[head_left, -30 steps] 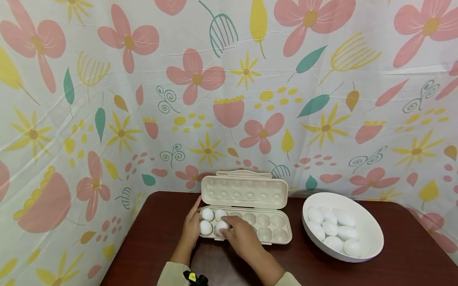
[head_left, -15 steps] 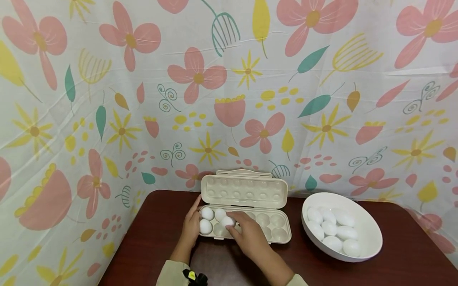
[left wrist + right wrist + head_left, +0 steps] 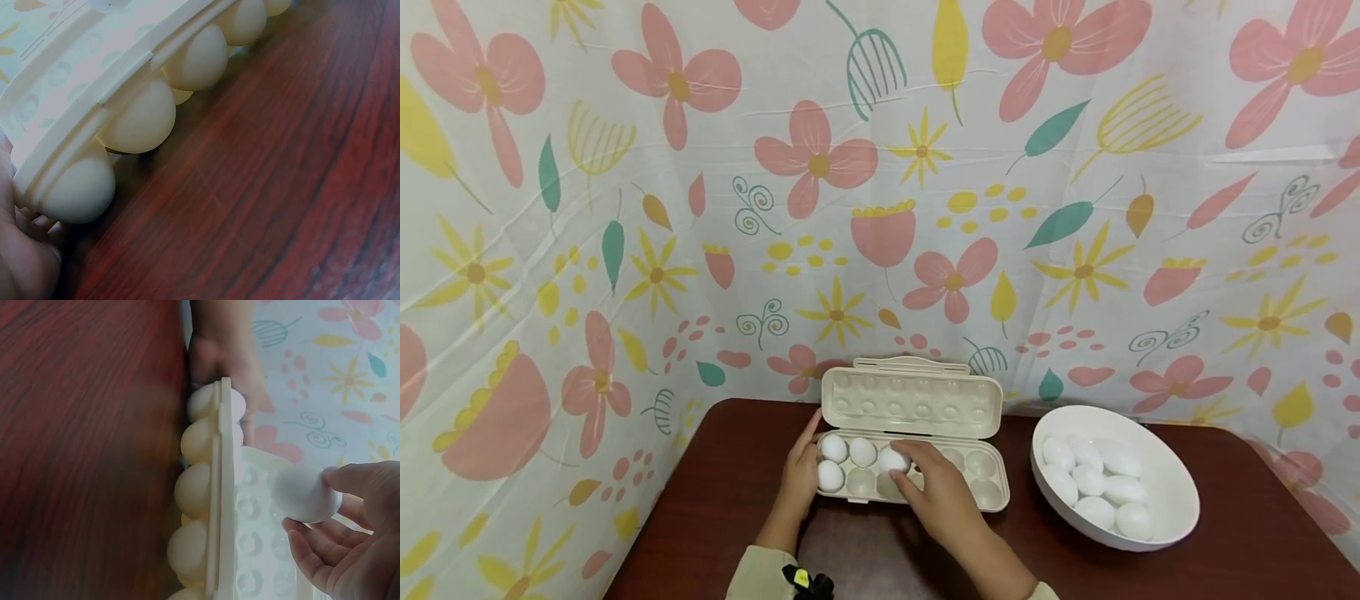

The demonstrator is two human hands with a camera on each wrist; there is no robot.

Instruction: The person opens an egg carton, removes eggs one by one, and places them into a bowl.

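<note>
A beige egg carton [image 3: 992, 493] lies on the table with its lid [image 3: 913, 404] raised. Three white eggs sit at its left end; one of them is the front left egg [image 3: 831, 477]. My right hand [image 3: 946, 496] pinches another white egg [image 3: 306, 492] between thumb and fingers. In the right wrist view that egg is lifted clear of the carton's rim. Against the carton's left end rests my left hand [image 3: 800, 475], its fingers extended along the side. Only part of the left hand [image 3: 25, 256] shows in its wrist view. My right hand hides some middle cups.
A white bowl [image 3: 1180, 500] holding several white eggs [image 3: 1087, 480] stands to the right of the carton. Both rest on a dark red-brown wooden table [image 3: 692, 500]. A flower-printed cloth [image 3: 880, 167] hangs behind the table and along its left side.
My right hand has lifted the egg from the second front cup and moved it right and back, over the third column. The left hand has stayed at the carton's end.
</note>
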